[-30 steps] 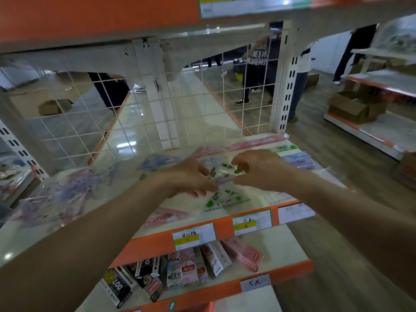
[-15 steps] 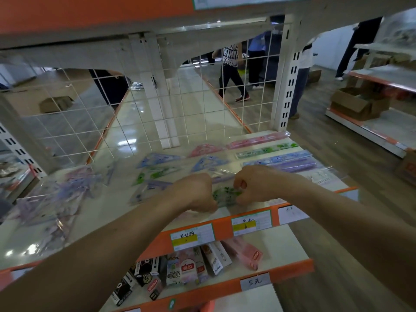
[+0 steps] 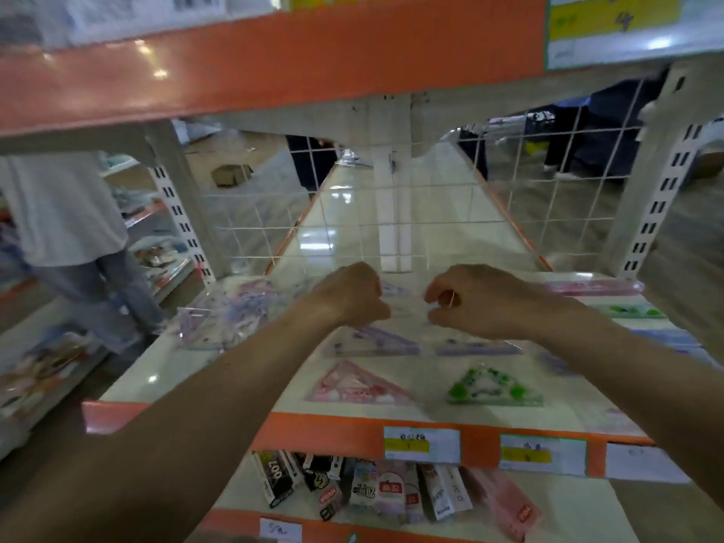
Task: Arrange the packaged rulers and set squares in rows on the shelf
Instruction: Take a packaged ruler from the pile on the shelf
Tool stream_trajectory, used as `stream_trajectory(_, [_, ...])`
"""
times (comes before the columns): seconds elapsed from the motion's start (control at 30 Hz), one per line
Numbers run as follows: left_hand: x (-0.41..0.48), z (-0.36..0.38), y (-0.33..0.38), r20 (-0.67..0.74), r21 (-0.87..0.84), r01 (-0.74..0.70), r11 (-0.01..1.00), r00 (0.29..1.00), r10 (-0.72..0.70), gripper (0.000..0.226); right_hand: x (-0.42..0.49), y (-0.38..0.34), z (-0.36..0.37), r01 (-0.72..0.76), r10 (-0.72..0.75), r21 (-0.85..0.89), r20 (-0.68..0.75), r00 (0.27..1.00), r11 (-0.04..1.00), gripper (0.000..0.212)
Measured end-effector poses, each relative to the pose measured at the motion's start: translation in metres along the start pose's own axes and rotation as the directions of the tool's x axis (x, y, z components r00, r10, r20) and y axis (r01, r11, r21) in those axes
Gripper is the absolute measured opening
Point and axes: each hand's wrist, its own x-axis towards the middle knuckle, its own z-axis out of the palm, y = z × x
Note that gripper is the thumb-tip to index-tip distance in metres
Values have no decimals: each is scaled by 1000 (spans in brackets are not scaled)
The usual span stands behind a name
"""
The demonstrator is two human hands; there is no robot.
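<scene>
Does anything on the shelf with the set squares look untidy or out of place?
Yes. At the left end of the shelf, a heap of purple packets lies jumbled and overlapping, while the pink set square and green set square near the front edge lie flat, side by side.

Boxed goods (image 3: 364,491) line the lower shelf (image 3: 568,499); a person (image 3: 58,213) stands left.

The shelf (image 3: 188,370) holds a pink set square (image 3: 360,384) and a green set square (image 3: 491,388) (front row).
</scene>
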Motion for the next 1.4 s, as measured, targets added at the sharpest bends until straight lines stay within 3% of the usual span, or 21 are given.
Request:
stream_trajectory(0.23, [-31,-19,-72,-71,-70,293,953,952,-298,38,50,-51,14,230,-232,47,45,972,972,33])
stream_trajectory(0.43, [-56,-28,-136,-51,-43,457,888,887,-459,37,89,-92,36,290,-298,80,122,947,954,39])
stream_trajectory(0.63, [-48,-31,-183,-16,-63,465,883,884,-466,43,135,-120,58,210,-214,40,166,963,977,46])
stream_trajectory(0.83, [-31,-33,-215,-45,-146,452,880,886,-462,40,184,-138,78,125,-102,-88,232,967,988,66])
stream_trajectory(1.13, [-17,-26,-236,-26,-187,404,896,909,-415,39,228,-151,91,253,-146,-257,372,917,933,34])
stream_trajectory(1.23, [-13,-25,-235,-16,-198,389,900,917,-400,40,228,-149,88,268,-164,-265,356,920,926,18])
stream_trajectory(1.4, [-3,-25,-225,-24,-179,341,923,936,-351,38,224,-140,87,213,-127,-247,321,938,945,54])
